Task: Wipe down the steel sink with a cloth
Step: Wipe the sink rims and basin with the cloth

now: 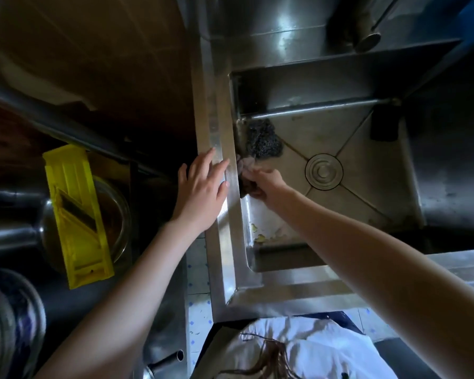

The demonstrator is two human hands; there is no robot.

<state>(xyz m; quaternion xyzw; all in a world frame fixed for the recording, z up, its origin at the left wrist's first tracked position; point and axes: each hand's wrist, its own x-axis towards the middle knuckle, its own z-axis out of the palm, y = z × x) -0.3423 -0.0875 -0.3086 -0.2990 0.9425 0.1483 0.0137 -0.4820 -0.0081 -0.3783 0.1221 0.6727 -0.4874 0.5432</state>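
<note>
The steel sink (222, 242) fills the middle and right of the head view, with a round drain (324, 171) in its floor. My right hand (268, 187) is down inside the basin and grips a dark, bunched cloth (247, 170) pressed against the left inner wall. My left hand (203, 192) rests flat with straight fingers on the sink's left rim. A dark wire scourer (263, 140) lies in the far left corner of the basin, just beyond the cloth.
A tap spout (367, 36) hangs over the back of the sink. Yellowish scraps (260, 236) lie on the near basin floor. Left of the sink stand a yellow slicer (77, 214) over a glass bowl (118, 214) and stacked plates (11, 318).
</note>
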